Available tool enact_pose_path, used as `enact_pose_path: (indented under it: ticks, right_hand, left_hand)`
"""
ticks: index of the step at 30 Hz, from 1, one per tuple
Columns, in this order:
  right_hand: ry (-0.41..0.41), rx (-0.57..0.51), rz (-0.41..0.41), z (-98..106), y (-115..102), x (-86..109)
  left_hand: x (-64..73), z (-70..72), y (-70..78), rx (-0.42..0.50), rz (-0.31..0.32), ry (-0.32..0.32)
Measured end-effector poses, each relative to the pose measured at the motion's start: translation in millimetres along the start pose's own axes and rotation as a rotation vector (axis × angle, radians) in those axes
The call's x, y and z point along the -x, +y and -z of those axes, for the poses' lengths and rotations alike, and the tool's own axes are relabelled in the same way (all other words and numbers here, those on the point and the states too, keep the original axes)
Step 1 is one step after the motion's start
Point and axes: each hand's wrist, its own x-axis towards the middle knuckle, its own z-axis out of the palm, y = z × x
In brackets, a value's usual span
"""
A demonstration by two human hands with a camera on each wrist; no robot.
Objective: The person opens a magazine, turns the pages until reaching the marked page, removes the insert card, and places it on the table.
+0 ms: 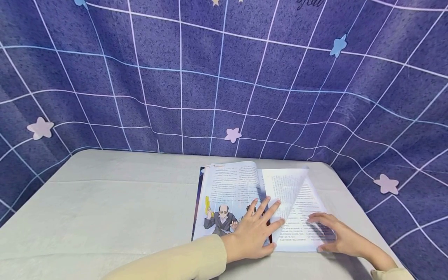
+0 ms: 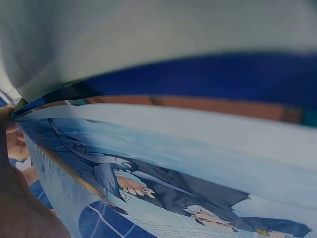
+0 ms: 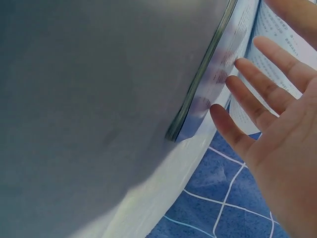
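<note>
An open illustrated magazine (image 1: 231, 181) lies on the table. Its left page has columns of print above a drawing of a person in a dark suit and sunglasses. My left hand (image 1: 253, 233) rests with spread fingers across the inner fold, over the lower part of both sides. A single page (image 1: 285, 186) stands partly raised on the right side, its outer edge slanting over the printed page beneath. Near the lower right edge is my right hand (image 1: 337, 235), fingers loosely bent and apart; in the right wrist view no paper shows between them. The left wrist view shows the drawing (image 2: 163, 183) close up.
The table wears a pale grey cover (image 1: 122, 202) with slight creases. Behind it and along both sides hangs a dark blue cloth (image 1: 168, 85) with a line grid and star shapes. A yellowish sleeve (image 1: 175, 260) covers the left forearm.
</note>
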Motion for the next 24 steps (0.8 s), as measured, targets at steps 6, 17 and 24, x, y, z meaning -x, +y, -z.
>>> enact_pose_path:
  ticks: [6, 17, 24]
  right_hand:
    - [-0.013, 0.005, -0.015, -1.7, 0.1, 1.3]
    - [-0.015, 0.025, -0.039, -3.9, 1.0, 3.8]
    - [-0.003, 0.029, -0.032, -3.8, -0.9, 3.9]
  left_hand:
    - [0.5, 2.6, 0.2, -0.025, 0.005, -0.03]
    - [0.4, 2.4, 0.1, -0.056, 0.009, -0.034]
    - [0.5, 2.6, -0.5, -0.057, 0.02, -0.033]
